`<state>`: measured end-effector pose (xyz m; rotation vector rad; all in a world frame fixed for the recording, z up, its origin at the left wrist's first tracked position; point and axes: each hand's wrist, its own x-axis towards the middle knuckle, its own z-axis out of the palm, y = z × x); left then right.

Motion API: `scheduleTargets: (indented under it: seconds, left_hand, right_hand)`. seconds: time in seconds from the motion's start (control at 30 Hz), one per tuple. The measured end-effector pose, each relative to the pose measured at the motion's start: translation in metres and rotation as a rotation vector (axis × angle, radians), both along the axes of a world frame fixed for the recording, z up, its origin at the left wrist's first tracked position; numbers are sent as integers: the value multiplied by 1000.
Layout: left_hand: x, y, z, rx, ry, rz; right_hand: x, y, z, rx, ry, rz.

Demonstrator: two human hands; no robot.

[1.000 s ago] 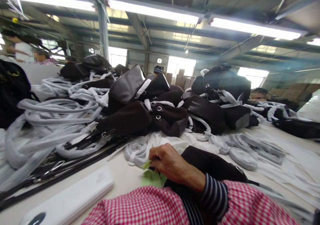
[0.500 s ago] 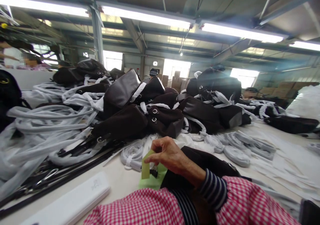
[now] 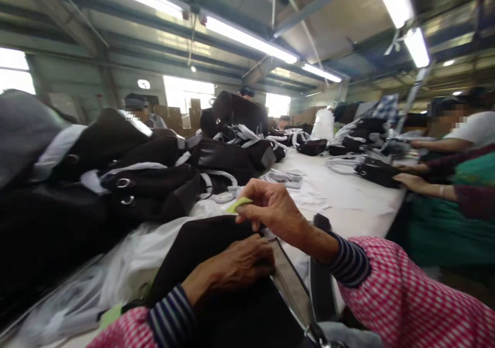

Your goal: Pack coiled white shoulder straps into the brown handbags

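Between the thumb and fingers of my right hand (image 3: 275, 211) is a small yellow-green paper slip (image 3: 238, 204), held just over a black bag (image 3: 240, 312). The bag lies in front of me, its beige lining (image 3: 296, 281) showing along an opening edged with a zipper. My left hand (image 3: 234, 263) rests on the bag, its fingers curled over the edge of that opening; the fingertips are hidden. Another piece of light green paper (image 3: 111, 316) shows beside my left sleeve.
Black bags with white-wrapped handles (image 3: 154, 188) are heaped at the left and ahead. Clear plastic wrapping (image 3: 143, 255) lies left of my bag. Across the white table (image 3: 348, 203) at the right, co-workers stand, one with hands on a black bag (image 3: 377, 171).
My view has swung to the right. The right hand still pinches the slip, now above the bag. My left hand, hidden before, has come into sight on the bag's opening.
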<state>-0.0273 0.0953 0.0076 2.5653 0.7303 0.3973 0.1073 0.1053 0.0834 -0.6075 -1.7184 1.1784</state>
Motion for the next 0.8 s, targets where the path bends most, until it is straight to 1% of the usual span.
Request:
scheduleTargets:
  seconds: [0.03, 0.1, 0.17, 0.2, 0.27, 0.33, 0.37, 0.43, 0.53, 0.63, 0.73, 0.8]
  left_hand:
    - [-2, 1, 1, -12, -4, 2]
    - [-5, 1, 3, -44, -15, 10]
    - [-7, -1, 6, -84, -22, 16]
    - [-7, -2, 8, -104, -23, 17]
    - [-4, -3, 12, -129, -14, 32]
    - [-2, -3, 16, -115, 19, 54]
    - [0, -2, 17, -93, 41, 67]
    - [0, 1, 15, -32, 79, 86]
    - [-2, 5, 5, 36, 112, 103]
    - [-2, 6, -1, 29, 104, 113]
    - [1, 0, 5, -15, 55, 104]
    - [5, -5, 11, -43, 36, 121]
  right_hand:
    - [22, -1, -11, -12, -7, -89]
    - [59, -5, -40, 0, -46, -259]
    - [80, -9, -72, 107, -118, -361]
    - [86, -11, -87, 179, -150, -372]
    - [90, -13, -111, 301, -189, -335]
    - [88, -12, -125, 350, -221, -279]
    - [87, -11, -128, 355, -246, -256]
    - [87, -9, -130, 355, -316, -188]
    - [94, -10, -122, 382, -430, -27]
    - [102, -10, -113, 444, -541, 114]
    - [102, -1, -115, 414, -601, 248]
    - [96, 8, -120, 332, -598, 265]
